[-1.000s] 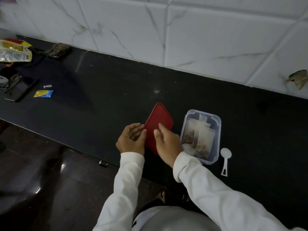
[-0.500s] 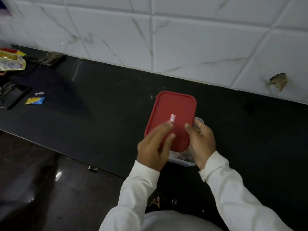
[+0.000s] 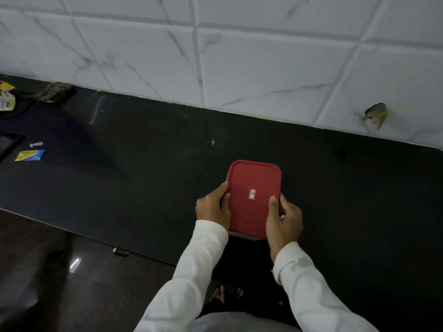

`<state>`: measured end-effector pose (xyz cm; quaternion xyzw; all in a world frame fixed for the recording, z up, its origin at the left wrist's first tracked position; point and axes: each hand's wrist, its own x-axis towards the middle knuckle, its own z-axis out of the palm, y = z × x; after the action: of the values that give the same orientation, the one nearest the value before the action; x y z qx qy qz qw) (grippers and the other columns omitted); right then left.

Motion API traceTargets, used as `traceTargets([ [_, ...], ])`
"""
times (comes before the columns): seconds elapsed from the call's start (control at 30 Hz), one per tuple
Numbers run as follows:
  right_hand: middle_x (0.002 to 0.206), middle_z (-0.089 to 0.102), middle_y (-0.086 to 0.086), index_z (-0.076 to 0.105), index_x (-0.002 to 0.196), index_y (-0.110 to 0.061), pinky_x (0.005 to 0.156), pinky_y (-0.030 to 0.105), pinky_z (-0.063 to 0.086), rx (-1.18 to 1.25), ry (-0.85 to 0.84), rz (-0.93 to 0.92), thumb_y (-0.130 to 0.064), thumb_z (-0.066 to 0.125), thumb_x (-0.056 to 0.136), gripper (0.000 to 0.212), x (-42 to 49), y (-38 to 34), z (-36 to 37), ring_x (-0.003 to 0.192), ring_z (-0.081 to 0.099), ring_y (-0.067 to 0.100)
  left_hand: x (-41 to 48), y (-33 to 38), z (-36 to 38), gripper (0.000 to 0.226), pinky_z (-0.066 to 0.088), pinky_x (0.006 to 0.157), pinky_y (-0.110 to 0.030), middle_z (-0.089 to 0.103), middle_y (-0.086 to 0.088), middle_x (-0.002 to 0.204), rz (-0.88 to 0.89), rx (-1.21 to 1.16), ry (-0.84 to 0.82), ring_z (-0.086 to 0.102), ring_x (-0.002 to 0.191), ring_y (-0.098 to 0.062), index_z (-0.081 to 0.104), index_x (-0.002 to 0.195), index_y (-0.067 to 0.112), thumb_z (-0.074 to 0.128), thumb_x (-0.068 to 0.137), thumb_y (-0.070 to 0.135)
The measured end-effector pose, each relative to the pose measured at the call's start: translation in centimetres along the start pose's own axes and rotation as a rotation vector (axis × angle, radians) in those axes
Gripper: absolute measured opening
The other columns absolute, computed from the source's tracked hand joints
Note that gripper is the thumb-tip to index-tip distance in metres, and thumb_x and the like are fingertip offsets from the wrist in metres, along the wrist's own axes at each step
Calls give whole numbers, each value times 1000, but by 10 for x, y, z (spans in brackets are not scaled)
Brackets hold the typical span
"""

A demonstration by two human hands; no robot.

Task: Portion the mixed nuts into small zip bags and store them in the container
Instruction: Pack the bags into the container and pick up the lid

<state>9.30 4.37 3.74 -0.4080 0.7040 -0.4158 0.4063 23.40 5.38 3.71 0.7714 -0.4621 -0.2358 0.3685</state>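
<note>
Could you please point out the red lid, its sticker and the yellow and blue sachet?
red lid (image 3: 254, 178): head view, bare top, far half.
sticker (image 3: 252, 194): head view, its centre.
yellow and blue sachet (image 3: 30, 155): head view, its centre.

Long white sleeves (image 3: 309, 286), bare hands, bare foot (image 3: 219, 293).

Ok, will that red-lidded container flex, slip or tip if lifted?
Probably rigid: the red lid looks like flat moulded plastic. Unlikely to tip, looking broad and flat. Its smooth edges might slip; left hand and right hand grip opposite sides.
</note>
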Motion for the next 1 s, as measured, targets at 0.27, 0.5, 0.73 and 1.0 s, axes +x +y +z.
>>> traceTargets([
  [0.27,125,43,-2,52,139,-17,86,20,36,-52,-7,37,-34,47,100,42,0,13,12,104,47,8,0,-5,13,32,60,57,-46,75,-15,102,240,130,154,74,71,-37,76,102,1,64,76,-12],
  [0.5,133,44,5,47,142,-13,90,19,35,-133,-1,-10,-33,45,101,46,3,12,16,112,46,9,7,-15,19,43,58,47,-50,75,-18,98,274,218,126,73,66,-39,76,98,-1,72,62,-24],
  [0.73,139,42,7,43,145,-12,92,19,33,-191,-12,-6,-31,43,102,46,10,12,19,125,47,20,16,-19,18,42,58,48,-48,76,-16,99,295,258,54,72,64,-38,76,98,1,73,63,-23],
  [1.0,160,12,7,12,154,-12,116,35,21,-804,-31,-505,-22,48,98,68,22,-9,22,148,10,24,36,13,12,58,10,123,-49,-11,2,166,306,587,-326,-10,153,-20,8,158,19,28,104,29],
])
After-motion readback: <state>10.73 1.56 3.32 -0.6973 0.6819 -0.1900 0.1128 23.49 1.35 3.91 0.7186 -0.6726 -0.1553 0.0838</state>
